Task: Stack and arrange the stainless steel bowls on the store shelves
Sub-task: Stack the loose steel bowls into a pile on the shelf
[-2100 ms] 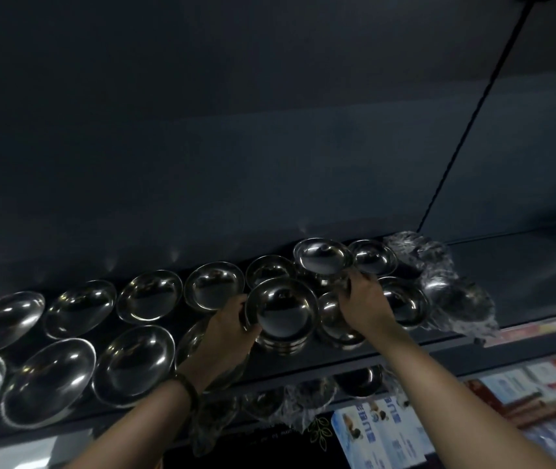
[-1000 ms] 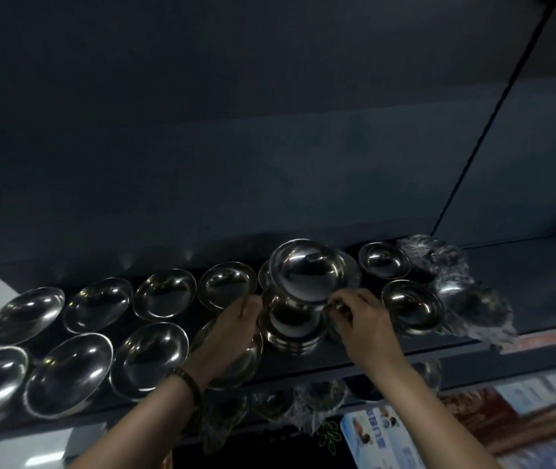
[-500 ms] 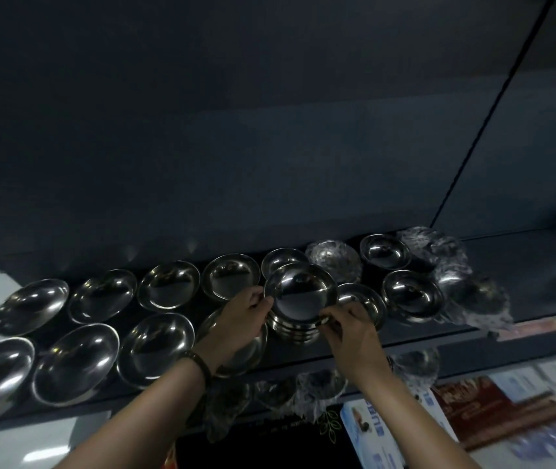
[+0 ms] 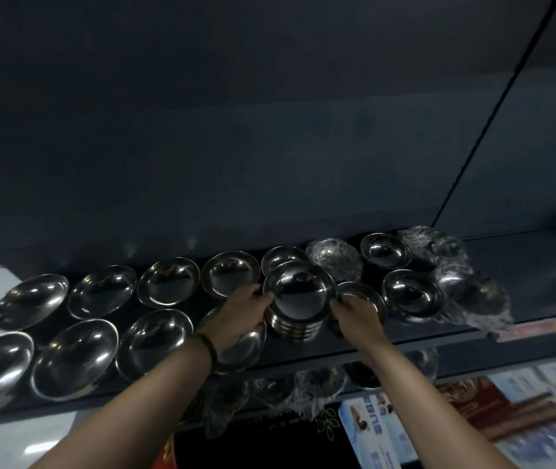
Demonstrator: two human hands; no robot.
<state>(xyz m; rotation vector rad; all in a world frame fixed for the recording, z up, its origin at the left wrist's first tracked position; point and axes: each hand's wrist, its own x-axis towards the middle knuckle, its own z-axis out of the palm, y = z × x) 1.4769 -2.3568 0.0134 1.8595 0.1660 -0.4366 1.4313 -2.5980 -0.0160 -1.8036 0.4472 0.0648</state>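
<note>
Now, stack of small steel bowls [image 4: 298,299]: is sitting upright near the front edge of the shelf at mid-frame, several bowls nested, the top one's mouth facing up.
left hand [image 4: 246,313]: is gripping the stack at its 9 o'clock side, fingers [image 4: 259,294] curled against the rim.
right hand [image 4: 354,314]: is holding the stack at its 3 o'clock side, fingertips [image 4: 337,301] bunched together and pinching at the top rim.
bracelet [image 4: 207,346]: is circling the left wrist as a dark band.
large bowls [image 4: 102,291]: are lying in two rows running from the stack out toward 9 o'clock; the front-row one nearest the stack is lying partly under the left hand and wrist.
half-hidden small bowl [image 4: 361,292]: is sitting just beside the stack at 3 o'clock, partly behind the right hand.
front small bowl [image 4: 412,292]: is sitting farther out at 3 o'clock, apart from the stack.
back small bowl [image 4: 386,250]: is sitting at 2 o'clock, against the back of the shelf.
rear bowl [image 4: 283,257]: is peeking out from behind the stack at 12 o'clock.
plastic-wrapped bowl [image 4: 334,258]: is sitting at 1 o'clock, between the rear bowl and the back small bowl.
wrapped bundle [image 4: 456,275]: is lying beyond the small bowls at 3 o'clock, in crinkled clear film.
shelf [image 4: 405,340]: is carrying all of these on its dark deck.
lower shelf goods [image 4: 303,384]: are showing at 6 o'clock below the deck as more film-wrapped bowls.
printed cartons [image 4: 371,431]: are lying at 5 o'clock, low in the frame.
</note>
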